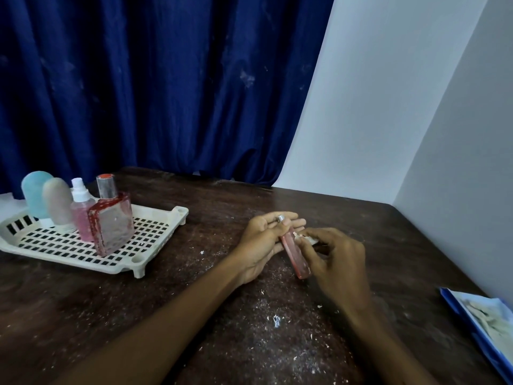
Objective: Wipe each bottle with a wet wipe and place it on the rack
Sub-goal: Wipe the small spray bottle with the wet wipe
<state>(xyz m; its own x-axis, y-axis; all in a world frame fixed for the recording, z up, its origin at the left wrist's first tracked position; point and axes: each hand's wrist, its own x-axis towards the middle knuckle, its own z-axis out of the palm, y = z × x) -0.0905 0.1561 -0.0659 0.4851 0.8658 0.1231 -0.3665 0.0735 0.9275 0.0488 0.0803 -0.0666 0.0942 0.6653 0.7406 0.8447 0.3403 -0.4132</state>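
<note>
Left grip: your left hand point(261, 240) lies palm up with the fingers nearly straight, and the slim pink bottle point(294, 250) rests across them. The thumb tip seems to press beside its silver cap point(281, 218), but that spot is small and hard to read.
Right grip: your right hand point(337, 262) has its fingers curled and pinches a wet wipe point(305, 239) against the side of the bottle.
Bottle: it is tilted, with the cap pointing away from you and the base towards you. Your right fingers hide its far side, and I cannot tell whether the base touches the bench point(194, 287).
Wipe: only a crumpled pale scrap shows at your fingertips; the hand covers the rest.
Rack: the white slotted rack point(179, 213) sits on the bench to your left, well apart from both hands. The frame edge cuts off its left end.
On the rack: four bottles stand upright in a cluster: a blue rounded bottle point(34, 193), a beige rounded bottle point(57, 201), a pink spray bottle point(80, 212) and a square red-edged bottle point(111, 223). The square one hides part of the spray bottle.
Right edge: a blue packet point(483, 323) is blurred and cut off, so its contents are unreadable.
Bench surface: dark wood flecked with white crumbs.
</note>
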